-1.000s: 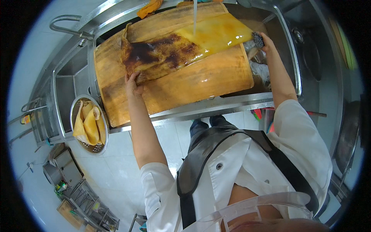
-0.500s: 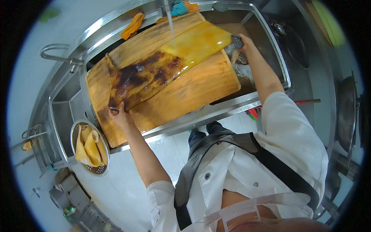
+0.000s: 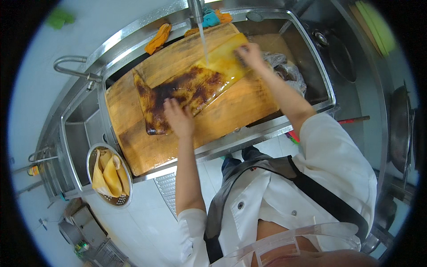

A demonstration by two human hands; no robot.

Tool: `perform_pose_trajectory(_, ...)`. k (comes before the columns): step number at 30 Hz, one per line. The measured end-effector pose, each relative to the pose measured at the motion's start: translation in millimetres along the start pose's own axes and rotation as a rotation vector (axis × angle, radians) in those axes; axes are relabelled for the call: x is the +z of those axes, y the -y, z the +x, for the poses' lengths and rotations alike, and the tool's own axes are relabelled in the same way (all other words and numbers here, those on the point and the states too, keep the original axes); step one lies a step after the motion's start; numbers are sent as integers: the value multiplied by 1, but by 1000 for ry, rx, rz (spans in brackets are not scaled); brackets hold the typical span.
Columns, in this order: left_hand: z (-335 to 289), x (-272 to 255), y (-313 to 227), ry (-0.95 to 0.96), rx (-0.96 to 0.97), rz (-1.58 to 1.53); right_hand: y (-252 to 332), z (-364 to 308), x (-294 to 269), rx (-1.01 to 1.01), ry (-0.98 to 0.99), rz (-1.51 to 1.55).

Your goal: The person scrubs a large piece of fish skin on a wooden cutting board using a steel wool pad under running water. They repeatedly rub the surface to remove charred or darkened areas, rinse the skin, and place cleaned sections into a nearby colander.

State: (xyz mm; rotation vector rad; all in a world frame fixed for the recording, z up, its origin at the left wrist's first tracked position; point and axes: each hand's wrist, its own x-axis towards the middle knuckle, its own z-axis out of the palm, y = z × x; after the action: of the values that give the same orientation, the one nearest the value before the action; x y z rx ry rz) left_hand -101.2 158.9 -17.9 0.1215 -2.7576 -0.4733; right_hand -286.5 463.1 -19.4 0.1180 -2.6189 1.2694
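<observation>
A long piece of animal skin, probably pork skin point(image 3: 195, 84), lies wet across the wooden board point(image 3: 240, 111). Its left part is scorched dark brown, its right part clean yellow. Over the yellow end, my right hand point(image 3: 253, 58) is blurred, its fingers closed on a dark steel wool scrubber point(image 3: 241, 52) pressed to the skin. My left hand point(image 3: 179, 118) rests on the browned part with fingers spread, holding nothing. Water from a tap point(image 3: 195, 11) runs onto the skin between the two hands.
The board spans a steel sink point(image 3: 327, 84), where a clear plastic bag point(image 3: 291, 73) lies at the right. Left stand a perforated metal colander point(image 3: 128, 178) with yellow skin pieces point(image 3: 109, 175) and a second tap point(image 3: 71, 60). Orange point(image 3: 158, 39) and blue point(image 3: 210, 18) cloths hang behind.
My left hand has let go of the skin's lower left corner and moved right onto its surface. My right hand has moved left with the scrubber, from the far right end onto the yellow part.
</observation>
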Motion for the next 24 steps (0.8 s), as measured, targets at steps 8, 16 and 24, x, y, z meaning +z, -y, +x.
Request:
perform_pose_trajectory(8,17,62,-66,306,50,123,51,-91,74,-592,325,-391)
perform_pose_trajectory(16,44,73,-81,314,49,150,74,-20,125,-455,393,-434)
perform_pose_trajectory(24,49,74,-82,313,-17,254,31,99,38,-160,825,-649)
